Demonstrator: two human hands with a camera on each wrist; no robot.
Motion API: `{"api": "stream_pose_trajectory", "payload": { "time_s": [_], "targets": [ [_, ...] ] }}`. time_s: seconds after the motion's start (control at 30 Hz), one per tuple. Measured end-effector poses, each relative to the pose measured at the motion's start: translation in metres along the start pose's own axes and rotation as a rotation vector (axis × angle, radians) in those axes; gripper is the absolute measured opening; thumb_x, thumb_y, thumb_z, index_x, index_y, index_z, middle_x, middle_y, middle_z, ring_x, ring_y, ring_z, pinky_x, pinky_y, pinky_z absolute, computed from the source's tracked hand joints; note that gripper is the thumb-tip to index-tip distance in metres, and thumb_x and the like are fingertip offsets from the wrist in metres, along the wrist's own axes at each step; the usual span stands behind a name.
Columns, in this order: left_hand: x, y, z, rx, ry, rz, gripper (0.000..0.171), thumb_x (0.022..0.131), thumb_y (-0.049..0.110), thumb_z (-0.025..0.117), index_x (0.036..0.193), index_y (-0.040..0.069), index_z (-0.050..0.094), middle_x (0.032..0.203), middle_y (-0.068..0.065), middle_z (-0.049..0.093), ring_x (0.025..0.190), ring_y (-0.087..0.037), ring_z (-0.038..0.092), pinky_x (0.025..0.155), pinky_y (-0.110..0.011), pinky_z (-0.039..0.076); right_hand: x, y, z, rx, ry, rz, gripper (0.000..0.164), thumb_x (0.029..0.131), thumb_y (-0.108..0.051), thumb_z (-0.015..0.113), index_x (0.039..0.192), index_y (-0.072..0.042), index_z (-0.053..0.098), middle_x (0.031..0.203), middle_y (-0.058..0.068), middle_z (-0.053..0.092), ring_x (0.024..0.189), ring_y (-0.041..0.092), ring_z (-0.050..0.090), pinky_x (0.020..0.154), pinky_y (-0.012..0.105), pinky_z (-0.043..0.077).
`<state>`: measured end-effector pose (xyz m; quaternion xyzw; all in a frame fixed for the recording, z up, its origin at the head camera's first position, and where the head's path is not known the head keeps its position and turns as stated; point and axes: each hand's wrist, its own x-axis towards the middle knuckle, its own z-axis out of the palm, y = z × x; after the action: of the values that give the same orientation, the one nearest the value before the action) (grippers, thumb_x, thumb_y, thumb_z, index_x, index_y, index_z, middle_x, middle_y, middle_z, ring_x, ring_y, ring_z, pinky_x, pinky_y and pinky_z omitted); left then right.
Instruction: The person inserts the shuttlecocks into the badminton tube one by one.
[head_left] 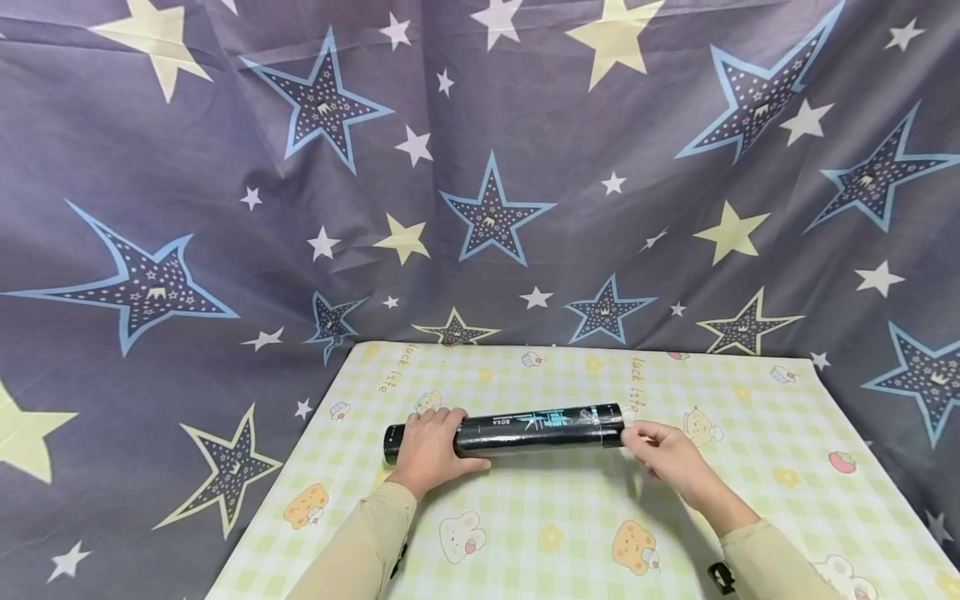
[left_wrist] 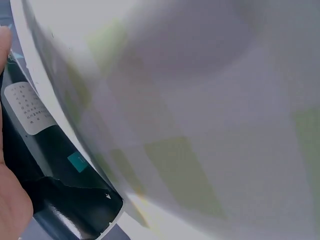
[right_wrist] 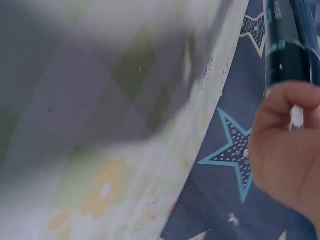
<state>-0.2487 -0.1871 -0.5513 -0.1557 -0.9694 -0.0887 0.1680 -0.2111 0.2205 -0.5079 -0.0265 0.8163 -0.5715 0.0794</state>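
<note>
A long black tube (head_left: 540, 428) with BOKA lettering and blue-green print lies across the middle of the table. My left hand (head_left: 431, 450) grips it from above near its left end, thumb along the near side. The left wrist view shows a white label and a teal patch on the tube (left_wrist: 80, 200), with that hand (left_wrist: 15, 195) at the edge. At the tube's right end my right hand (head_left: 667, 454) pinches with thumb and forefinger. A small whitish piece (right_wrist: 297, 117) shows within those curled fingers; what it is cannot be made out.
A table (head_left: 551, 492) wears a pale green-checked cloth printed with cartoon bears, rabbits and flowers. Behind it hangs a dark grey curtain (head_left: 525, 117) with stars, which also falls along both sides of the table.
</note>
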Motion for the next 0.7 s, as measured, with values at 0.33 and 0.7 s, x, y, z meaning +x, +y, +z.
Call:
{"api": "stream_pose_trajectory", "payload": {
  "time_s": [0.33, 0.7],
  "targets": [
    [0.0, 0.006, -0.004, -0.053, -0.021, -0.036, 0.096, 0.064, 0.083, 0.085, 0.136, 0.023, 0.065, 0.12, -0.004, 0.075, 0.11, -0.028, 0.068, 0.102, -0.055, 0.048, -0.012, -0.01, 0.021, -0.148, 0.31, -0.061, 0.038, 0.09, -0.033, 0.087, 0.081, -0.001, 0.069, 0.065, -0.006, 0.044, 0.062, 0.007, 0.039, 0.059, 0.023, 0.037],
    [-0.002, 0.009, -0.004, -0.032, 0.003, -0.031, 0.094, 0.065, 0.081, 0.086, 0.136, 0.023, 0.064, 0.12, -0.004, 0.074, 0.111, -0.027, 0.066, 0.101, -0.053, 0.045, -0.014, -0.01, 0.019, 0.148, 0.013, 0.182, 0.05, 0.103, -0.048, 0.068, 0.133, -0.009, 0.071, 0.05, -0.009, 0.035, 0.042, 0.007, 0.023, 0.042, 0.022, 0.025]
  ]
}}
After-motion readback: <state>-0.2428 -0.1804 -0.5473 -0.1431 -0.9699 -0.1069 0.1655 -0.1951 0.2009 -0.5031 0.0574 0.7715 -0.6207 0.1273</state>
